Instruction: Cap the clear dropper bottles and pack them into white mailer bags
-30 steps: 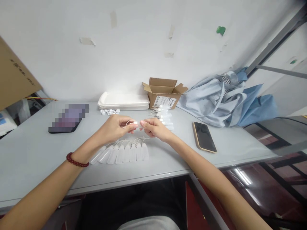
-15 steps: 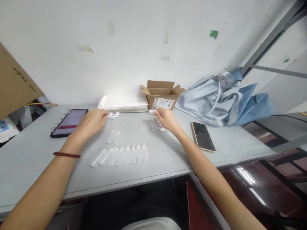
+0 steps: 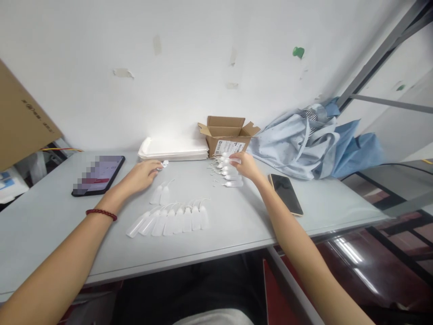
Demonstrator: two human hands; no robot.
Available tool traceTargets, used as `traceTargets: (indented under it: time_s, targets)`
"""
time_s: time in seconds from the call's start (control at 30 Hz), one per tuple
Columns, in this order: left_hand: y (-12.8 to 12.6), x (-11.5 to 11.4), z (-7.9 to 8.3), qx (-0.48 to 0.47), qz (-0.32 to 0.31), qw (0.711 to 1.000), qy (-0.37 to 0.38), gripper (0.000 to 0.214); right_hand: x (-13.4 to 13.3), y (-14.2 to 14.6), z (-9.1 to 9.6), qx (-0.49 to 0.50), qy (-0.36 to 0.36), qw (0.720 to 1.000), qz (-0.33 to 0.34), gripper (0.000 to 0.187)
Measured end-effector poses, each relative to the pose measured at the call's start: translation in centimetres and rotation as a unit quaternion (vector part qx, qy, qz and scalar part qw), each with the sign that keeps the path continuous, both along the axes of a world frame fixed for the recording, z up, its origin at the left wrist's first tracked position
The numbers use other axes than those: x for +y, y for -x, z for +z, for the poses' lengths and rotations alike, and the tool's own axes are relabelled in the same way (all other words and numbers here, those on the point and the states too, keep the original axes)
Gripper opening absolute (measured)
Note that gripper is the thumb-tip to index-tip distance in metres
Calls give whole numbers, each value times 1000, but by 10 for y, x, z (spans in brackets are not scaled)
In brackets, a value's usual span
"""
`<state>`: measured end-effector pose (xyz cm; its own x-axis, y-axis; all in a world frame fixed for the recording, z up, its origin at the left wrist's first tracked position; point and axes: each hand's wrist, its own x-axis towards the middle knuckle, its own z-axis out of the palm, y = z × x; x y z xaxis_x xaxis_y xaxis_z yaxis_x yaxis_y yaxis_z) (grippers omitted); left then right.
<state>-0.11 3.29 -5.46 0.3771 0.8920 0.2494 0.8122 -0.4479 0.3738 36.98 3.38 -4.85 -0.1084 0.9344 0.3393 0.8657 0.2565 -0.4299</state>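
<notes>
My left hand (image 3: pixel 144 175) is closed at the fingertips over a small pile of white pieces (image 3: pixel 165 163) behind the middle of the table; the pinched one is mostly covered. With my right hand (image 3: pixel 246 165) I pinch a small translucent white tube (image 3: pixel 236 160) above a column of similar tubes (image 3: pixel 233 183) with thin tails pointing left. Closer to me, several more tubes (image 3: pixel 178 222) lie side by side in a fanned row, their thin tails pointing away. Two others (image 3: pixel 164 195) rest just behind that row.
A white stack of sheets or bags (image 3: pixel 174 149) lies against the wall beside an open cardboard box (image 3: pixel 226 140). One phone (image 3: pixel 98 176) is at the left, another phone (image 3: pixel 286 194) at the right. Crumpled blue cloth (image 3: pixel 297 140) covers the back right. A large carton (image 3: pixel 25 117) stands far left.
My left hand has shifted right, onto the small white pieces. My right hand has moved slightly right, uncovering more of the tube column. The fanned tubes have stayed put.
</notes>
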Motion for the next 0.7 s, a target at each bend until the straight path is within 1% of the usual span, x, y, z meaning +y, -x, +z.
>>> traceTargets:
  time_s: [0.13, 0.33, 0.43, 0.5, 0.53, 0.57, 0.6, 0.63, 0.67, 0.7]
  targets:
    - [-2, 0, -2, -7, 2, 1000, -5, 34, -2, -1, 4, 1, -10, 1000, 3, 23]
    - [-4, -1, 0, 27, 26, 999, -5, 34, -4, -2, 9, 25, -40, 999, 5, 20]
    - [-4, -2, 1, 37, 47, 998, -2, 28, -10, 5, 15, 40, -69, 997, -1, 14]
    - [-4, -3, 1, 39, 62, 997, 2, 24, -18, 14, 22, 51, -64, 997, 15, 12]
    - [-3, -3, 2, 37, 69, 997, 4, 22, -24, 19, 26, 58, -38, 997, 40, 14]
    - [-3, -4, 2, 30, 76, 997, 5, 22, -31, 25, 30, 65, 5, 995, 72, 16]
    - [-4, -5, 3, 19, 83, 996, 6, 22, -38, 32, 34, 61, 67, 988, 122, 17]
    - [-5, -6, 4, 7, 89, 996, 6, 22, -46, 39, 37, 52, 140, 972, 181, 20]
    - [-6, -8, 5, -7, 94, 996, 6, 22, -54, 46, 40, 37, 215, 944, 246, 24]
    - [-9, -10, 6, -23, 98, 995, 6, 23, -62, 54, 41, 18, 294, 907, 301, 27]
